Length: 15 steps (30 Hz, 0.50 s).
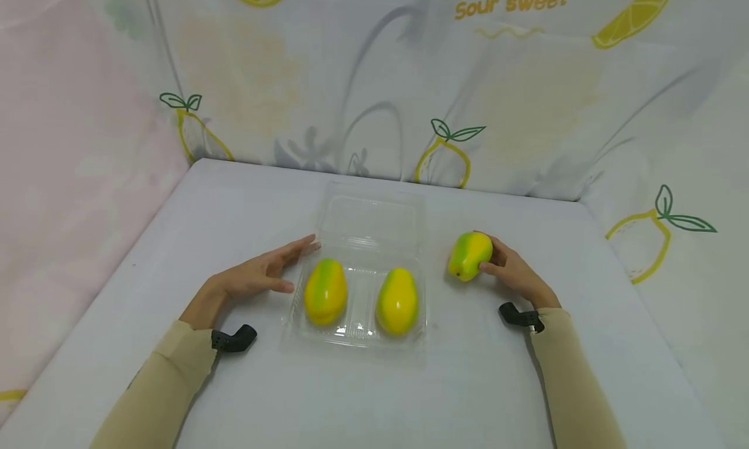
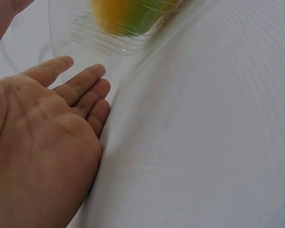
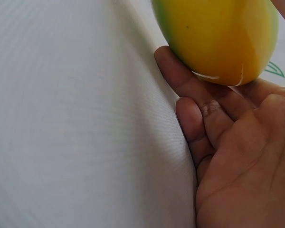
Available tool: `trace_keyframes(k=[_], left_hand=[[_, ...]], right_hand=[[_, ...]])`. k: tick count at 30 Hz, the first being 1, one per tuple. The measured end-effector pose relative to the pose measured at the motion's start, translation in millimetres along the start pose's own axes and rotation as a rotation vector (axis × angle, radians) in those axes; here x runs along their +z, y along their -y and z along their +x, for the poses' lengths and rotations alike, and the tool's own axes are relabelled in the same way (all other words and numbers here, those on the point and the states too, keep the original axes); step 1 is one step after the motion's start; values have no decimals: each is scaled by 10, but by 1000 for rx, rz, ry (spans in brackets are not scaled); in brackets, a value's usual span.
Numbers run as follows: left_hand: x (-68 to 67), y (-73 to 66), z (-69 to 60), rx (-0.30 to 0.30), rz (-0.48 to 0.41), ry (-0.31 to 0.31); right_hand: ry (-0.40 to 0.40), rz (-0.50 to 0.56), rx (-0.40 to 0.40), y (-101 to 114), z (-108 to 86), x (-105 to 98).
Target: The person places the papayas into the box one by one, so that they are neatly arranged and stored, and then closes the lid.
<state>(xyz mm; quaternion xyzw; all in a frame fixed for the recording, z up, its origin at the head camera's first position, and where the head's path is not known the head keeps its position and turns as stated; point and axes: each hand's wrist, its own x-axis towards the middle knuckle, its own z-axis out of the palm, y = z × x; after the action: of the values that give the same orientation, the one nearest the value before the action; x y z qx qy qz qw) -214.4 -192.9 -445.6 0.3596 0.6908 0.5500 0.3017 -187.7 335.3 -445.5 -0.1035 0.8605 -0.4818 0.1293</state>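
A clear plastic clamshell box (image 1: 359,299) lies unfolded on the white table, its lid (image 1: 372,218) laid back on the far side. Inside the base sit two yellow-green papayas, a left papaya (image 1: 325,292) and a right papaya (image 1: 397,302). To the right of the box, my right hand (image 1: 516,271) holds a third papaya (image 1: 470,255) between thumb and fingers, low over the tabletop. My left hand (image 1: 254,277) is beside the box's left side, fingers extended and palm toward it; the left wrist view shows nothing in the palm. Whether its fingertips touch the plastic I cannot tell.
The white-covered table (image 1: 351,403) ends at a printed fabric backdrop (image 1: 374,78) behind and at the sides. Each wrist carries a black device, a left one (image 1: 234,338) and a right one (image 1: 521,317).
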Motion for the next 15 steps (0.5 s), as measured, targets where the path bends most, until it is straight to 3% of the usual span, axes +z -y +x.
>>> trace_keyframes(k=[15], left_hand=[[-1, 22, 6, -13, -20, -7]], right_hand=[[-21, -17, 19, 68, -22, -7]])
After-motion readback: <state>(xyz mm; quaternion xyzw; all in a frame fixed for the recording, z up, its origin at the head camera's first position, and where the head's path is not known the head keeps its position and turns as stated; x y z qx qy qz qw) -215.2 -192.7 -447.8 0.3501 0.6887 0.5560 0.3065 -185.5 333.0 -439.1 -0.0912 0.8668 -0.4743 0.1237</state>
